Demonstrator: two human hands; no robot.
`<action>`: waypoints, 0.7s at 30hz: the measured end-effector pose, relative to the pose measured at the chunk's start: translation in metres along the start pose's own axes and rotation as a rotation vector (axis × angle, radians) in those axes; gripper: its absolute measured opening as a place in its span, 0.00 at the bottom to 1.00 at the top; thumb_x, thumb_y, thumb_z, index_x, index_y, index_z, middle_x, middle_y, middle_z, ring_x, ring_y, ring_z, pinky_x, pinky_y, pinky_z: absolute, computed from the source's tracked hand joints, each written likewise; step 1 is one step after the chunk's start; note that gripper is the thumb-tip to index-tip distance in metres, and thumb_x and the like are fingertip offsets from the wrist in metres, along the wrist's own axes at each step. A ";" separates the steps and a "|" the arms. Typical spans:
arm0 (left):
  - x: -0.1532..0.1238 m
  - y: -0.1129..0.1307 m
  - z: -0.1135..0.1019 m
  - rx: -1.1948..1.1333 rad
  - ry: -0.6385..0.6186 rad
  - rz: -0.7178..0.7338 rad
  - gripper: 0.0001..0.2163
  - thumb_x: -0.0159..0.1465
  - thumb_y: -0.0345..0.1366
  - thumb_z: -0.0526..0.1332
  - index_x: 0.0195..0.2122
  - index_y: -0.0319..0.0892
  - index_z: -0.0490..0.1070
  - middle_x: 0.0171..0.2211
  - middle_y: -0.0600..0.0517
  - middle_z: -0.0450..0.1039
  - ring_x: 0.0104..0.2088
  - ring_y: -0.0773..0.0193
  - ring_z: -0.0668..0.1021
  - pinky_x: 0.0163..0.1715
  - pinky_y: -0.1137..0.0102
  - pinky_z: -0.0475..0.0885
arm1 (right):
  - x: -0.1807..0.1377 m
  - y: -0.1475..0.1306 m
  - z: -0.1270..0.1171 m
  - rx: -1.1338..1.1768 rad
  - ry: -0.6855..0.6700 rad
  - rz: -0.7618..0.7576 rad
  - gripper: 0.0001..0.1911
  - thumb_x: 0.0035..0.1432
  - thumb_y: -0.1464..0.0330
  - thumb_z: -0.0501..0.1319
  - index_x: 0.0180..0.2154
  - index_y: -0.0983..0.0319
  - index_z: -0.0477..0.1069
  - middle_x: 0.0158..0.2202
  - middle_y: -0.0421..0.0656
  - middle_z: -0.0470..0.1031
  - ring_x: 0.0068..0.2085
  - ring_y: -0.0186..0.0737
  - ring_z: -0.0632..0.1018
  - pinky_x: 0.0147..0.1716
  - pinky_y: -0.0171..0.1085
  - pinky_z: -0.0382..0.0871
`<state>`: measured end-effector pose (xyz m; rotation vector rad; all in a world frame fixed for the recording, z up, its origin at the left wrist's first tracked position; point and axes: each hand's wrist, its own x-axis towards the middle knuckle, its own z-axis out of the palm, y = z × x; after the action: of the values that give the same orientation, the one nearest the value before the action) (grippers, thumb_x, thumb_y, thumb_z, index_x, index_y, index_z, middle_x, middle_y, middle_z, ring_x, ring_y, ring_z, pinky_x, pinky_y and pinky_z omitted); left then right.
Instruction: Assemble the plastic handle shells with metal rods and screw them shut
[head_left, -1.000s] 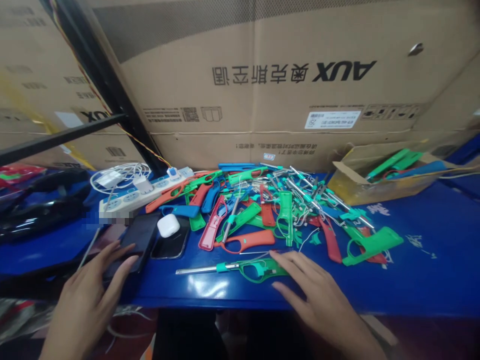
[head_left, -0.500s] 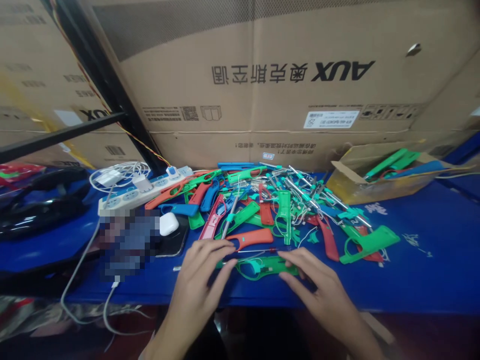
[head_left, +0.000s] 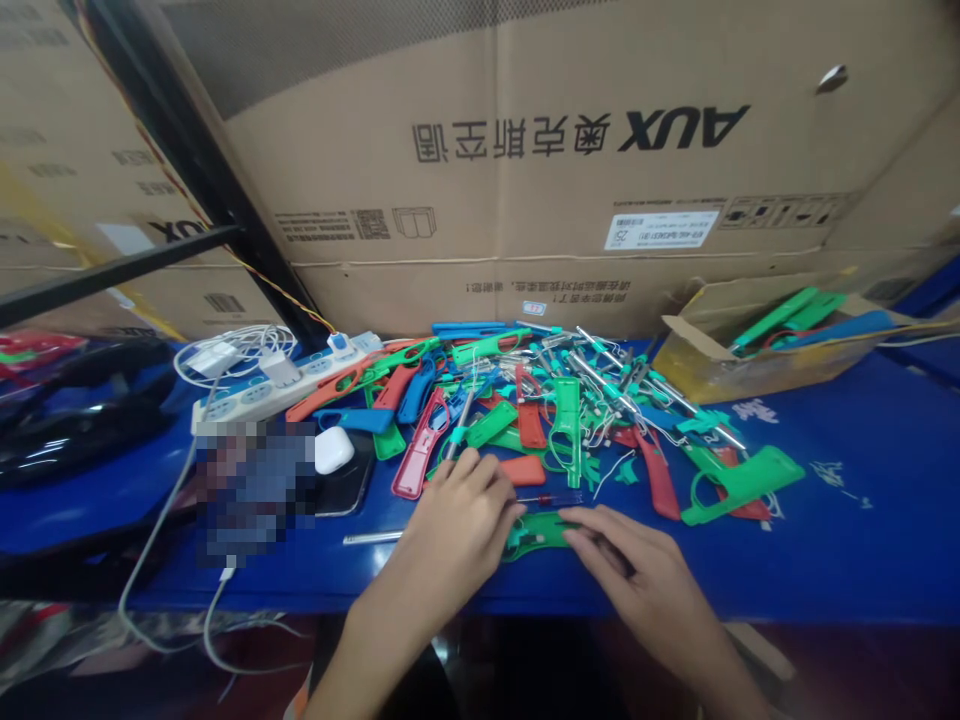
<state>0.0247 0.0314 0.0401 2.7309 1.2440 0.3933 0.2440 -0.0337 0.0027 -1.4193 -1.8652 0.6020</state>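
Observation:
A green lighter handle half (head_left: 551, 530) lies flat near the table's front edge, a metal tube (head_left: 373, 537) sticking out on its left. My right hand (head_left: 637, 560) grips its right end between thumb and fingers. Over its left part, my left hand (head_left: 469, 525) is closed, fingertips bunched at the teal piece (head_left: 517, 540) inside; what they pinch is hidden. Just behind lies a screwdriver (head_left: 555, 497) with a clear red handle, and beyond it an orange handle half (head_left: 525, 470), partly covered by my left hand.
Loose handle halves, tubes and wires form a heap (head_left: 525, 390) behind my hands. A carton (head_left: 712, 370) of coloured handles stands back right. At left are a power strip (head_left: 247, 400), a white earbud case (head_left: 334, 451), a phone (head_left: 352, 480) and cables. Large cardboard (head_left: 525, 220) walls the back.
My left hand has moved right along the green handle half, its fingers now bunched, uncovering the metal tube. My right hand stays at the right end.

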 end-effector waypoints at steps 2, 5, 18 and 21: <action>0.000 0.000 -0.001 -0.013 -0.002 -0.032 0.08 0.73 0.35 0.57 0.38 0.41 0.73 0.40 0.46 0.75 0.43 0.51 0.75 0.43 0.54 0.73 | 0.000 0.000 0.000 0.000 0.006 -0.005 0.13 0.73 0.59 0.56 0.49 0.55 0.77 0.39 0.40 0.80 0.33 0.36 0.79 0.35 0.34 0.74; 0.005 -0.003 -0.008 -0.142 0.066 -0.057 0.07 0.74 0.38 0.57 0.41 0.42 0.69 0.40 0.48 0.75 0.42 0.54 0.76 0.42 0.57 0.74 | -0.001 0.001 0.000 0.006 0.011 -0.003 0.13 0.73 0.59 0.56 0.49 0.54 0.77 0.39 0.40 0.80 0.34 0.37 0.80 0.35 0.34 0.74; 0.147 -0.069 -0.006 0.196 0.084 0.062 0.14 0.64 0.21 0.55 0.43 0.39 0.78 0.45 0.42 0.80 0.49 0.50 0.76 0.49 0.58 0.72 | -0.006 -0.003 -0.003 0.040 0.216 -0.032 0.14 0.71 0.60 0.58 0.42 0.57 0.81 0.32 0.41 0.81 0.29 0.38 0.80 0.27 0.33 0.74; 0.148 -0.070 0.005 0.232 0.090 0.060 0.14 0.65 0.22 0.55 0.48 0.39 0.76 0.50 0.41 0.78 0.52 0.48 0.74 0.50 0.57 0.71 | -0.021 0.005 -0.025 -0.039 0.435 0.088 0.13 0.68 0.57 0.60 0.40 0.55 0.82 0.27 0.38 0.79 0.26 0.38 0.79 0.28 0.34 0.75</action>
<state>0.0683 0.1892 0.0476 2.9814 1.3070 0.4058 0.2697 -0.0531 0.0097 -1.5221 -1.4833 0.2684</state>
